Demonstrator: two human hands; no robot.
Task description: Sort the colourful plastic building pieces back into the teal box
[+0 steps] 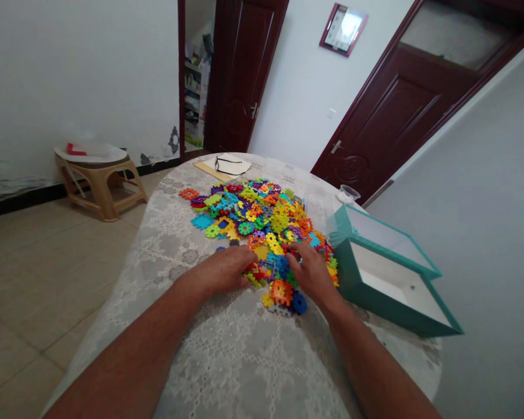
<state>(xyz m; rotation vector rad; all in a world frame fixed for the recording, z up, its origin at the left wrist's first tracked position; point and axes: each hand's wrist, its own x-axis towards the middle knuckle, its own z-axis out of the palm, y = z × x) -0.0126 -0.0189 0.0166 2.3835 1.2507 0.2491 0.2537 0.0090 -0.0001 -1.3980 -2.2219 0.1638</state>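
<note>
A heap of colourful plastic interlocking pieces, some gear-shaped and some square, lies on the round table. My left hand is at the heap's near left edge, its fingers curled down by red and lime-green pieces. What its fingertips grip is hidden. Across from it, my right hand has its fingers bent around a red building piece, partly covered by the hand. Between both hands lie a yellow square piece and blue pieces. Closer to me are an orange square piece and a dark blue gear piece.
A green open box and its matching second part stand at the right edge of the table. Glasses rest on papers at the back. A clear plastic container is behind the box. A stool stands left on the floor.
</note>
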